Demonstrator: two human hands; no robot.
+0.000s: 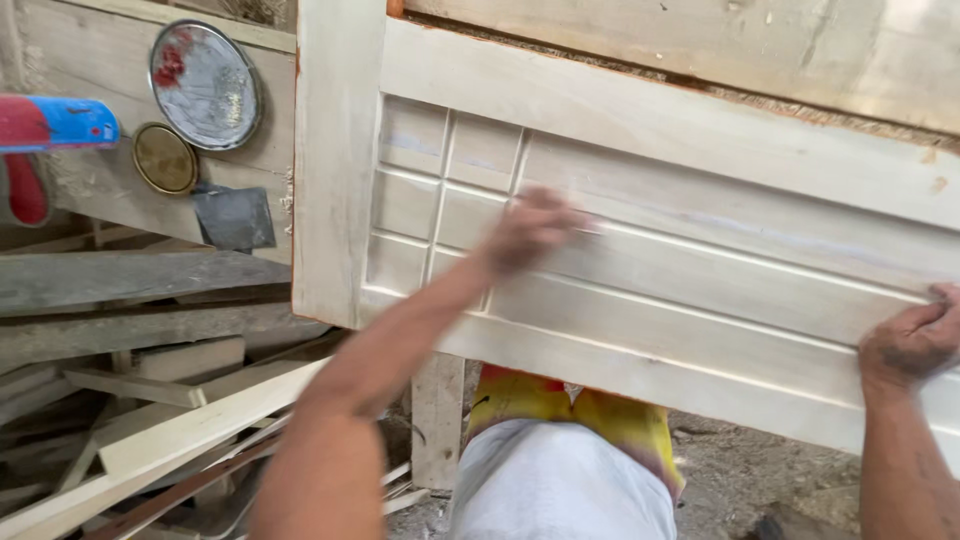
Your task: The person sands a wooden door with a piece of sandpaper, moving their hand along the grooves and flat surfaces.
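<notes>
At centre, pale wooden panel [700,250] with grooved slats and small squares stands tilted, filling right and far part of view. Left hand [528,232] pressed on grooved face near squares, blurred; whether it grips anything, cannot tell. Right hand [915,340] rests on panel's right part, fingers curled on surface, clasping nothing. Far left: two round lids [205,85] on plank, red-and-blue tool [50,125] at edge. Near left: loose timber offcuts [150,420]. Below panel: person's white and yellow garment [565,470].
</notes>
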